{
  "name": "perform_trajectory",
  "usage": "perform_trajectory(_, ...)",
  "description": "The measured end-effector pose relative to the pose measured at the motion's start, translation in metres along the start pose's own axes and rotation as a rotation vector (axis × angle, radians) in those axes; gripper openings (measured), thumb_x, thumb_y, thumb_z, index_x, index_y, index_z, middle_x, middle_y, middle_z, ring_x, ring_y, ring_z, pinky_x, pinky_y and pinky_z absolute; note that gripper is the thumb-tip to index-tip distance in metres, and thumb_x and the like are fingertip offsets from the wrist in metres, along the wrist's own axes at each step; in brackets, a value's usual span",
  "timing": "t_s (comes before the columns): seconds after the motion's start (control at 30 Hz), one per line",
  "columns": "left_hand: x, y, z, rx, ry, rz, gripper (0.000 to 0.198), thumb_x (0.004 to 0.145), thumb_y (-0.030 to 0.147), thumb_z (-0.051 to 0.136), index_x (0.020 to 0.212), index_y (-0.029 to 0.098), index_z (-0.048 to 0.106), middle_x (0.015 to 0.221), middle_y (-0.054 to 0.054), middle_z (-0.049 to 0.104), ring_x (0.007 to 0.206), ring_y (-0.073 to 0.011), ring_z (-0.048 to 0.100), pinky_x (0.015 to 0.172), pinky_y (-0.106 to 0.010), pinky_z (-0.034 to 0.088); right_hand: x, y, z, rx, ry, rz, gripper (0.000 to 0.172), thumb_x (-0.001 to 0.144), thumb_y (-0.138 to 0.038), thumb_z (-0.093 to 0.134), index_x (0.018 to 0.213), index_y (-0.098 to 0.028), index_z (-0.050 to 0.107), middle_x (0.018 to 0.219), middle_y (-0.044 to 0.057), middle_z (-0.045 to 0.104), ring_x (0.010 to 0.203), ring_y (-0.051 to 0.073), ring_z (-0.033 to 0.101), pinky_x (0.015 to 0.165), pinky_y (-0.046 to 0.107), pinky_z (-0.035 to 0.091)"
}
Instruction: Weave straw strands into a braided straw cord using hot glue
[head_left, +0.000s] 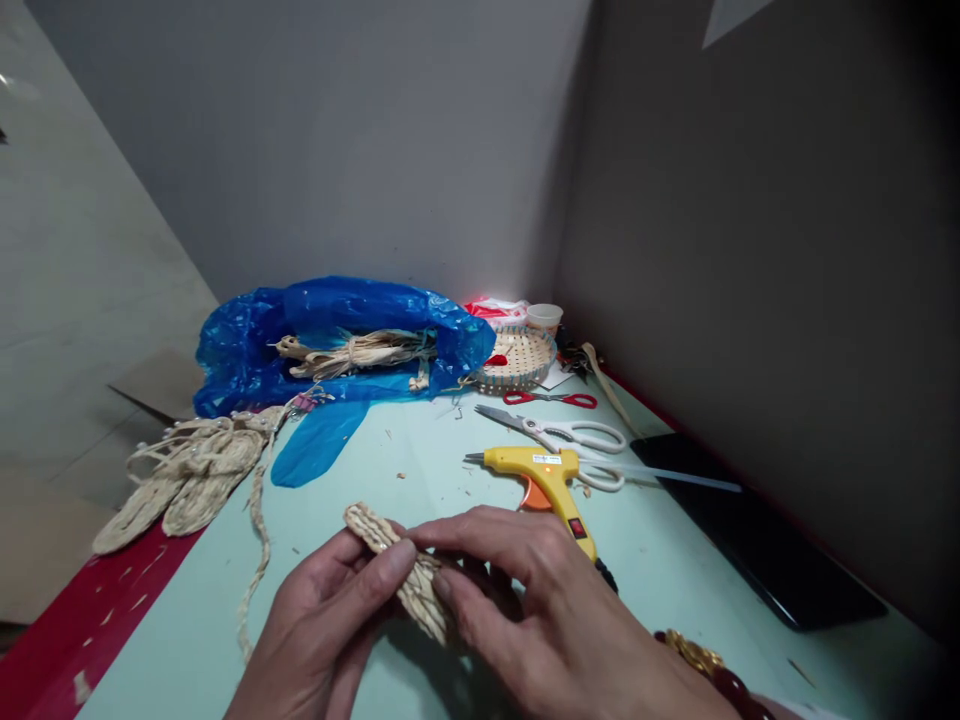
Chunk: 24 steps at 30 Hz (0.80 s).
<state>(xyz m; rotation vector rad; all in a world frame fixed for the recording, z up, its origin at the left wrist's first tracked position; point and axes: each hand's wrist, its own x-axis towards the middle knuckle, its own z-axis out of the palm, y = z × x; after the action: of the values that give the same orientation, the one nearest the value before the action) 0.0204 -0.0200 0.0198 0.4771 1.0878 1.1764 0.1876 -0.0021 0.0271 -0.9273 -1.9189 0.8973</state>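
A braided straw piece (424, 602) is held low in the middle of the view, slanting down to the right. My left hand (330, 610) grips its upper left part, the thumb lying across the braid. My right hand (525, 590) pinches it from the right with thumb and index finger; its other fingers are partly hidden. Just beyond my right hand lies a yellow glue gun (536, 465) with a clear glue stick in its back. To the left, a thin braided cord (259, 530) runs down the pale green tabletop (337, 510).
Woven straw sandals (199, 470) lie at the left edge. Behind are a blue plastic bag (337, 295) with a straw bundle (360, 353), a round basket (517, 360) and a cup (545, 318). White scissors (559, 432), red scissors (551, 399) and a black tablet-like object (757, 540) lie right.
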Motion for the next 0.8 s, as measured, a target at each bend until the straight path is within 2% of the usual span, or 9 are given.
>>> perform_trajectory(0.2, 0.007, -0.002, -0.004, 0.032, 0.070, 0.022, 0.030, 0.068, 0.024, 0.086, 0.096, 0.025, 0.078, 0.102, -0.004, 0.080, 0.105, -0.0301, 0.071, 0.082, -0.032, 0.061, 0.001, 0.002, -0.004, 0.046, -0.076, 0.011, 0.031, 0.092, -0.015, 0.060, 0.117, -0.028, 0.072, 0.109, -0.004, 0.077, 0.098, 0.010, 0.070, 0.089, 0.017, 0.050)
perform_trajectory(0.37, 0.004, 0.001, -0.002, 0.037, 0.125, 0.030, 0.031, 0.068, 0.020, 0.086, 0.097, 0.022, 0.077, 0.098, -0.005, 0.080, 0.097, -0.0286, 0.074, 0.086, -0.033, 0.060, -0.001, 0.003, -0.010, 0.021, -0.109, -0.047, 0.035, 0.094, -0.015, 0.056, 0.125, -0.028, 0.068, 0.114, -0.002, 0.076, 0.102, 0.011, 0.070, 0.091, 0.017, 0.049)
perform_trajectory(0.5, 0.000, 0.005, 0.001, 0.025, 0.127, 0.041, 0.032, 0.070, 0.022, 0.085, 0.100, 0.020, 0.076, 0.092, -0.005, 0.080, 0.091, -0.0270, 0.076, 0.089, -0.035, 0.059, 0.002, 0.001, -0.016, 0.013, -0.208, -0.015, 0.040, 0.098, -0.016, 0.049, 0.132, -0.033, 0.062, 0.112, -0.002, 0.076, 0.099, 0.013, 0.071, 0.084, 0.020, 0.053)
perform_trajectory(0.6, 0.000, 0.006, 0.002, 0.011, 0.129, 0.060, 0.038, 0.065, 0.021, 0.088, 0.101, 0.019, 0.076, 0.091, -0.005, 0.080, 0.092, -0.0280, 0.076, 0.087, -0.036, 0.060, 0.004, -0.004, -0.019, -0.013, -0.230, 0.029, 0.038, 0.100, -0.021, 0.048, 0.133, -0.033, 0.060, 0.115, -0.001, 0.075, 0.108, 0.017, 0.067, 0.089, 0.025, 0.052)
perform_trajectory(0.73, -0.002, 0.006, 0.000, 0.012, 0.178, 0.072, 0.034, 0.061, 0.019, 0.089, 0.092, 0.020, 0.075, 0.087, -0.003, 0.080, 0.095, -0.0296, 0.075, 0.085, -0.035, 0.061, 0.003, -0.010, -0.018, -0.106, -0.242, 0.146, 0.029, 0.102, -0.030, 0.046, 0.128, -0.031, 0.057, 0.098, -0.002, 0.074, 0.096, 0.019, 0.067, 0.086, 0.035, 0.052)
perform_trajectory(0.8, -0.006, 0.007, 0.000, 0.004, 0.209, 0.067, 0.033, 0.058, 0.019, 0.090, 0.088, 0.023, 0.075, 0.084, -0.001, 0.079, 0.091, -0.0292, 0.076, 0.082, -0.035, 0.062, 0.002, -0.011, -0.017, -0.115, -0.226, 0.148, 0.023, 0.100, -0.032, 0.051, 0.122, -0.032, 0.058, 0.100, -0.003, 0.074, 0.097, 0.019, 0.067, 0.083, 0.033, 0.052)
